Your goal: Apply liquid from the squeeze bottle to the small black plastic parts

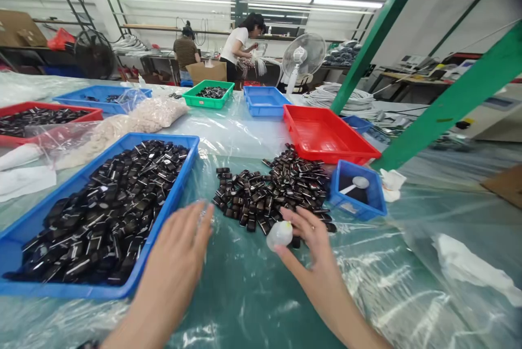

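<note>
My right hand (316, 254) has a small translucent white bottle (279, 236) between thumb and fingers. Just behind it, a loose pile of small black plastic pieces (273, 186) is spread on the plastic-covered table. My left hand (175, 254) is held palm down, fingers stretched out, between that pile and the large blue tray. A shiny clear patch shows by its fingertips; I cannot tell what it is. The blue tray (191, 167) on the left is full of similar black pieces (118, 202).
A red tray (326, 131) stands behind the pile, with a small blue bin (362, 210) holding a white spoon (359, 183) at right. A green post (452, 99) slants up on the right. Farther back are a green tray (207, 101), a fan (299, 58) and two people.
</note>
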`<state>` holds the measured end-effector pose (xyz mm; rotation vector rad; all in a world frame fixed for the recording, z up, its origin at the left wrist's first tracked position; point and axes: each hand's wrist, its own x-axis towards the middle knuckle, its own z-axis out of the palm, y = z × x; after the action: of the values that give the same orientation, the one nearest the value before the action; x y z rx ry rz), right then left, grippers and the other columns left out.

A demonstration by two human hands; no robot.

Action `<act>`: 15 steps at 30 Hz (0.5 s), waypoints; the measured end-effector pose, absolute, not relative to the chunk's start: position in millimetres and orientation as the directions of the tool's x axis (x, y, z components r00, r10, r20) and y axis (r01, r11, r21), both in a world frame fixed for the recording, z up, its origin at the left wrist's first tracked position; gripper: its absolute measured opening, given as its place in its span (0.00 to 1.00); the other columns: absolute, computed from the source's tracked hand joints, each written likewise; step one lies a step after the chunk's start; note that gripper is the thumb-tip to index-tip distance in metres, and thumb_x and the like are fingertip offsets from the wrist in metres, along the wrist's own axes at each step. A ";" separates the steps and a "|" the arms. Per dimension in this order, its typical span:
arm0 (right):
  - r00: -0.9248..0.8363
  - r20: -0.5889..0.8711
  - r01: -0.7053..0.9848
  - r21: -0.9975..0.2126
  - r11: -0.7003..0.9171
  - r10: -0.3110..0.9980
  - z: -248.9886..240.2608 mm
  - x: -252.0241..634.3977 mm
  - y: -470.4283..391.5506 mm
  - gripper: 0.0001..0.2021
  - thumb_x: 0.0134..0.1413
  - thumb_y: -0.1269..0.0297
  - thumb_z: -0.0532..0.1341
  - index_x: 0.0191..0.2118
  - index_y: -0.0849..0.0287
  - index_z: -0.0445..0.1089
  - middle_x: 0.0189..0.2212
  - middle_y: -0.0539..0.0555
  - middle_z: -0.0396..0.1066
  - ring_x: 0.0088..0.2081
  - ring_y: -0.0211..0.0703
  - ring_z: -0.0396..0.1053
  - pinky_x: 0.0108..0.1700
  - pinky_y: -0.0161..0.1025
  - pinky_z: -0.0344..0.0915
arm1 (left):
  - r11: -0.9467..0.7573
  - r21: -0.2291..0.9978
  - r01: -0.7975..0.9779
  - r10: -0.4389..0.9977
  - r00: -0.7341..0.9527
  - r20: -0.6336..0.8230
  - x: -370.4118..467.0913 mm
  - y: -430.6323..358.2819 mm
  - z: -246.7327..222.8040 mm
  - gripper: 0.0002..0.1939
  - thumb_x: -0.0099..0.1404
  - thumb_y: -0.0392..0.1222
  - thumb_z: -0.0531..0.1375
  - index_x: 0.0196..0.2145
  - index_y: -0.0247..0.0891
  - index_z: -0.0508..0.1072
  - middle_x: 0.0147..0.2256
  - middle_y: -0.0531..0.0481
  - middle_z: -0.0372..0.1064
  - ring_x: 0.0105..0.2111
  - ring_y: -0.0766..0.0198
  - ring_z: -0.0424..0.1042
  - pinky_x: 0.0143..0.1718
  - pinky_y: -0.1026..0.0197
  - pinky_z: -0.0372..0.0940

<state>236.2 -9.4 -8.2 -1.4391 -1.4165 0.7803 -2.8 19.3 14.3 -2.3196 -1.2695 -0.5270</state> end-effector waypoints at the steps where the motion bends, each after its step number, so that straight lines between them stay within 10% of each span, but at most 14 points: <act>1: 0.091 0.105 0.376 -0.925 0.063 0.990 -11.5 234.9 -7.7 0.22 0.58 0.58 0.59 0.56 0.46 0.52 0.57 0.55 0.64 0.53 0.48 0.65 0.51 0.48 0.63 | -0.515 -0.190 0.836 0.686 0.535 0.492 8.6 21.7 4.6 0.23 0.67 0.22 0.42 0.54 0.22 0.67 0.52 0.29 0.68 0.49 0.41 0.70 0.46 0.42 0.66; 10: 0.049 0.059 0.341 -0.939 0.039 0.997 -10.4 236.6 -11.0 0.15 0.58 0.55 0.57 0.49 0.52 0.59 0.46 0.56 0.70 0.49 0.48 0.68 0.49 0.44 0.65 | -0.599 -0.034 0.800 0.731 0.564 0.385 35.6 48.8 -31.6 0.09 0.69 0.29 0.53 0.45 0.31 0.70 0.40 0.45 0.72 0.39 0.57 0.73 0.40 0.52 0.71; 15: 0.073 0.126 0.341 -0.935 0.094 0.989 -13.4 235.1 -18.1 0.16 0.55 0.58 0.58 0.49 0.54 0.63 0.42 0.55 0.72 0.46 0.48 0.70 0.48 0.42 0.65 | -0.607 0.119 0.785 0.738 0.502 0.451 21.4 47.3 -47.1 0.15 0.72 0.35 0.46 0.48 0.32 0.69 0.49 0.36 0.69 0.47 0.48 0.72 0.44 0.45 0.70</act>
<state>235.1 -18.1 -13.4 -1.4103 -1.4327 0.8738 21.4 47.3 -47.1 -2.6339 -1.3399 -0.7153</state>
